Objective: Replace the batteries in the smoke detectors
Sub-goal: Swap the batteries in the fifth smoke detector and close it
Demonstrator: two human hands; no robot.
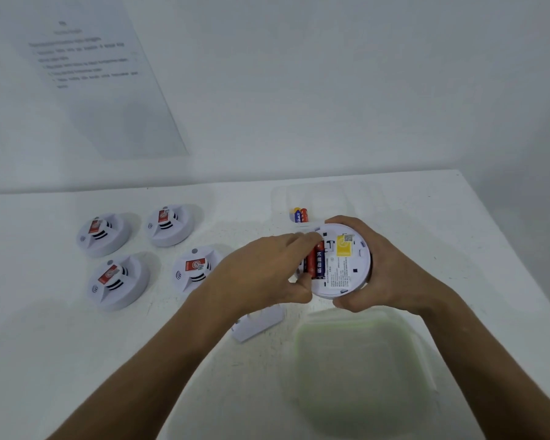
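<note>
A clear plastic tray (331,198) near the white table's (426,217) far edge holds two loose red-and-blue batteries (299,215); a translucent green-rimmed lidded box (359,369) sits toward the near edge. The right hand (372,265) grips a round white smoke detector (346,262) back-up above the table, red-and-blue cells (315,260) seated in its bay; left hand (267,271) fingertips pinch them. Four other detectors (118,281) lie toward the left edge

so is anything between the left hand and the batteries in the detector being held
Nothing visible. The left hand has its fingertips right on the batteries in the open back of the held detector, which the right hand cups. The loose cover lies on the table, clear of them.
</note>
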